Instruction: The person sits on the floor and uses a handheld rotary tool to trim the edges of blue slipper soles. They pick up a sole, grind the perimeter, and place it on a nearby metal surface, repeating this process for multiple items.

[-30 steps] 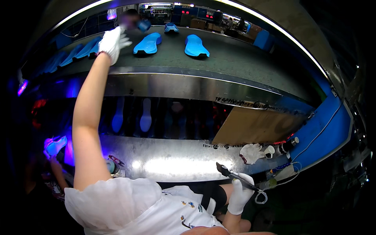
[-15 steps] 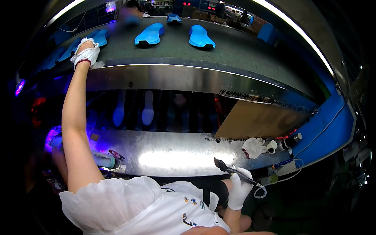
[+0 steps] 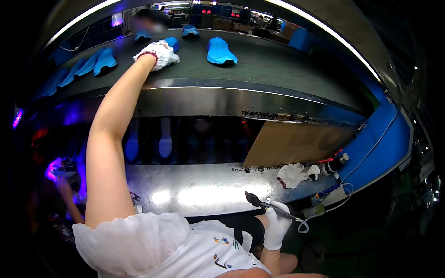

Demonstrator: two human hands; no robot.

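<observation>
Head: your right hand [image 3: 278, 226] grips brush-like tool [image 3: 264, 204], tip beyond grip, likely for cleanliness; left hand [image 3: 160, 54] covers blue sole [image 3: 172, 42], can't tell if held.

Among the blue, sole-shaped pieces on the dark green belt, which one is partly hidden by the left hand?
The blue sole-shaped piece whose far end shows beyond the white-gloved left hand; the hand covers no other.

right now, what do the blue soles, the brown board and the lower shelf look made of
Blue soles: possibly moulded foam or rubber, fairly matte, evenly coloured and curved. Brown board: likely cardboard, dull and flat. Lower shelf: apparently bare metal, smooth, given its silvery glare.
</observation>
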